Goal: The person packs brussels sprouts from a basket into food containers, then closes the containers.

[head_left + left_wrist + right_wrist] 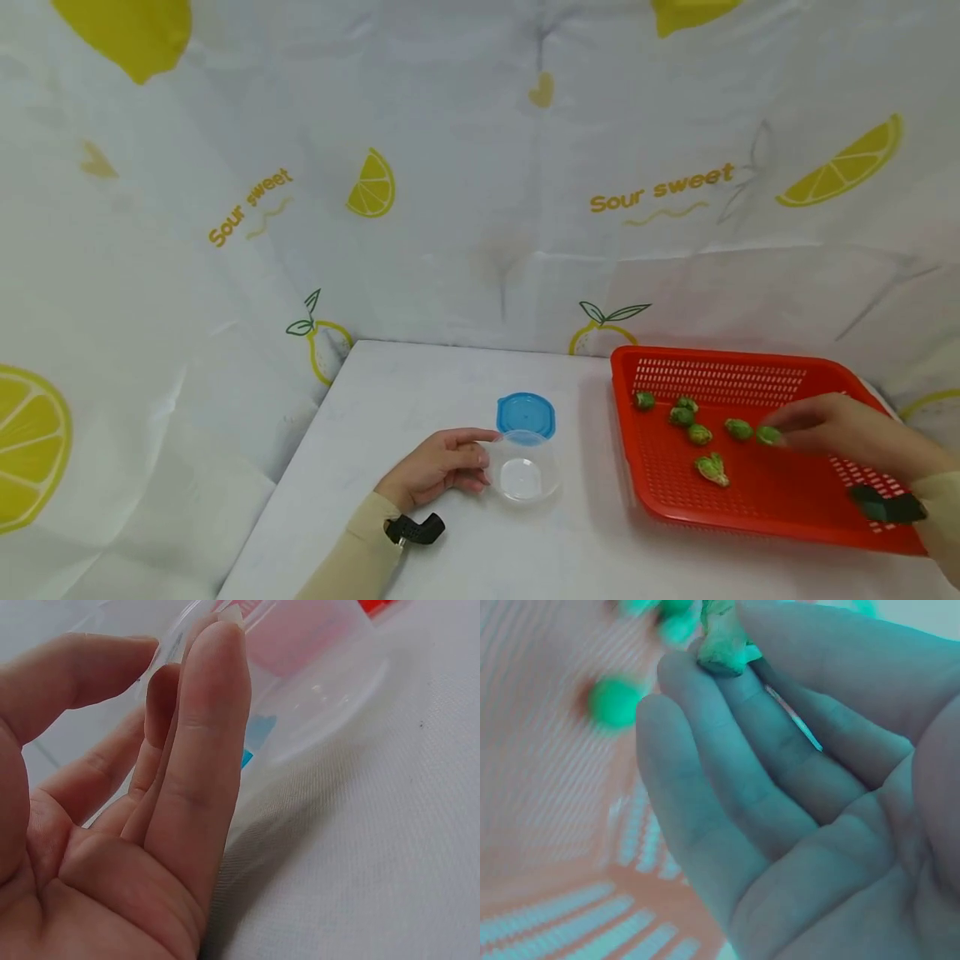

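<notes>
My left hand (447,465) holds the side of a small clear plastic container (522,481), which stands on the white table. In the left wrist view, the thumb and fingers (199,735) are right at the container's rim. Partly behind the container lies a blue lid (527,413). Over the red basket (750,515) at the right, my right hand (832,429) pinches a green Brussels sprout (768,435) between thumb and fingertips. The right wrist view shows the pale cut end of this sprout (721,649). Several loose sprouts, among them one close by (738,429), lie on the basket's floor.
Perforated walls surround the wide, shallow basket. A white cloth backdrop (480,167) printed with lemons hangs behind and to the left of the table (420,375). Black wrist straps (415,528) sit on the sleeves.
</notes>
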`<action>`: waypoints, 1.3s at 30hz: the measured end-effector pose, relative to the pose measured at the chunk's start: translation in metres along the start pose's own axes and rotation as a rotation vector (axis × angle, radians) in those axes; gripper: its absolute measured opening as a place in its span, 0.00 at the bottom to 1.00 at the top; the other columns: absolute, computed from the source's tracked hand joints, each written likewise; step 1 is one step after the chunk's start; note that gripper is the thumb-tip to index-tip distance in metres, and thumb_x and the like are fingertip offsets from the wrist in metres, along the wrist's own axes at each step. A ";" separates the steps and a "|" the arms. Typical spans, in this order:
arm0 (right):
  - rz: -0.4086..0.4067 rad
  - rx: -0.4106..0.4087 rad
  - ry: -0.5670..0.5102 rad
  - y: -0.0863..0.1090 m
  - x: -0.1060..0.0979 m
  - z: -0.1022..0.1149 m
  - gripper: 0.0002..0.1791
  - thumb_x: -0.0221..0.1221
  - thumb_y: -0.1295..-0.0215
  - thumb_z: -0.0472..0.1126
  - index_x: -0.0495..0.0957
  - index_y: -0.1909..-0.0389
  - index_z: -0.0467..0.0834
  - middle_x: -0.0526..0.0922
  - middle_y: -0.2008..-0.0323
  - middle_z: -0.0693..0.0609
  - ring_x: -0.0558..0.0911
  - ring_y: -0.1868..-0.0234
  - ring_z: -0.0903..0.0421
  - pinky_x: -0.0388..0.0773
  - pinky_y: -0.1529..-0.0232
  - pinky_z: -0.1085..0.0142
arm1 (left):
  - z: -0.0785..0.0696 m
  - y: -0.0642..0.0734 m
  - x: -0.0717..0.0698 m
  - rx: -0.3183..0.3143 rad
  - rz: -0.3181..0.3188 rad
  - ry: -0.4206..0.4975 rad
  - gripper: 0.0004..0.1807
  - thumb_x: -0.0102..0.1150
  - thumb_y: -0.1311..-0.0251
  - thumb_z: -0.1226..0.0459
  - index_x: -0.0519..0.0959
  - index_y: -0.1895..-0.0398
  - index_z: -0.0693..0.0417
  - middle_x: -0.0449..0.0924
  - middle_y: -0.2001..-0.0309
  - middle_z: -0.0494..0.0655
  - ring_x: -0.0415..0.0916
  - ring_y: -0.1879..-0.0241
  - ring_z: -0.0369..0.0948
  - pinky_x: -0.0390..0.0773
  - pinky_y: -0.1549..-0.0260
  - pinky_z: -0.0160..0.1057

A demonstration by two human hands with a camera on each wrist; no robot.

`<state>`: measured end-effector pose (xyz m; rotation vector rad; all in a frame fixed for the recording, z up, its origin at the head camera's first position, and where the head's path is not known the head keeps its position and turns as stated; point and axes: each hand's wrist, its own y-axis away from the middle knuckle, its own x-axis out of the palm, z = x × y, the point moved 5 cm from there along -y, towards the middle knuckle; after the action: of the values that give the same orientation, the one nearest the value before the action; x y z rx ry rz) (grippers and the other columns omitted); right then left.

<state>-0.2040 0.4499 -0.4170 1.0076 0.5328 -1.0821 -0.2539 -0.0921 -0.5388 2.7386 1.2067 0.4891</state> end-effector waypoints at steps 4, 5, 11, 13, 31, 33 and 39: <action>-0.072 -0.093 -0.010 0.009 0.003 0.049 0.20 0.68 0.25 0.44 0.86 0.39 0.38 0.91 0.47 0.45 0.86 0.52 0.56 0.88 0.56 0.63 | 0.001 0.001 -0.004 0.005 -0.023 0.006 0.29 0.65 0.25 0.65 0.73 0.23 0.59 0.86 0.57 0.47 0.89 0.62 0.37 0.91 0.57 0.36; -0.087 -0.109 -0.010 0.011 0.006 0.062 0.19 0.68 0.25 0.45 0.87 0.39 0.41 0.91 0.47 0.47 0.86 0.53 0.59 0.88 0.56 0.65 | 0.001 0.002 -0.004 0.010 -0.027 0.005 0.30 0.66 0.25 0.65 0.74 0.23 0.59 0.86 0.57 0.46 0.88 0.62 0.37 0.91 0.57 0.36; -0.144 -0.186 -0.013 0.016 0.025 0.129 0.17 0.70 0.28 0.49 0.89 0.42 0.49 0.91 0.48 0.54 0.84 0.54 0.64 0.84 0.57 0.69 | -0.001 0.004 -0.007 0.025 -0.027 -0.004 0.30 0.66 0.26 0.63 0.74 0.23 0.59 0.84 0.59 0.44 0.87 0.63 0.36 0.90 0.57 0.35; -0.153 -0.205 -0.027 0.015 0.030 0.148 0.17 0.71 0.29 0.49 0.89 0.43 0.49 0.91 0.49 0.54 0.85 0.53 0.59 0.85 0.57 0.67 | -0.002 0.004 -0.007 0.025 -0.025 -0.004 0.30 0.66 0.25 0.64 0.73 0.23 0.59 0.84 0.59 0.44 0.86 0.63 0.36 0.90 0.57 0.35; -0.131 -0.296 -0.331 -0.021 0.132 0.262 0.14 0.74 0.31 0.46 0.90 0.47 0.49 0.91 0.57 0.57 0.86 0.55 0.58 0.89 0.51 0.60 | 0.000 -0.002 0.000 0.024 0.024 0.037 0.30 0.65 0.25 0.65 0.73 0.23 0.58 0.84 0.61 0.43 0.87 0.63 0.35 0.90 0.57 0.35; -0.155 -0.310 -0.343 -0.026 0.142 0.266 0.13 0.74 0.32 0.44 0.90 0.48 0.49 0.91 0.57 0.57 0.86 0.56 0.58 0.89 0.51 0.60 | 0.001 -0.002 0.001 0.026 0.031 0.041 0.31 0.64 0.25 0.65 0.72 0.22 0.59 0.84 0.61 0.42 0.87 0.63 0.35 0.90 0.57 0.35; -0.228 -0.316 -0.302 -0.041 0.163 0.276 0.11 0.76 0.34 0.44 0.91 0.52 0.51 0.90 0.61 0.59 0.86 0.59 0.61 0.88 0.54 0.65 | 0.001 0.000 0.000 0.032 0.029 0.065 0.31 0.64 0.25 0.65 0.71 0.22 0.61 0.84 0.61 0.41 0.87 0.63 0.35 0.90 0.58 0.35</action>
<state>-0.2032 0.1271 -0.4301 0.5039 0.5588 -1.2791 -0.2532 -0.0920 -0.5394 2.7907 1.2013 0.5708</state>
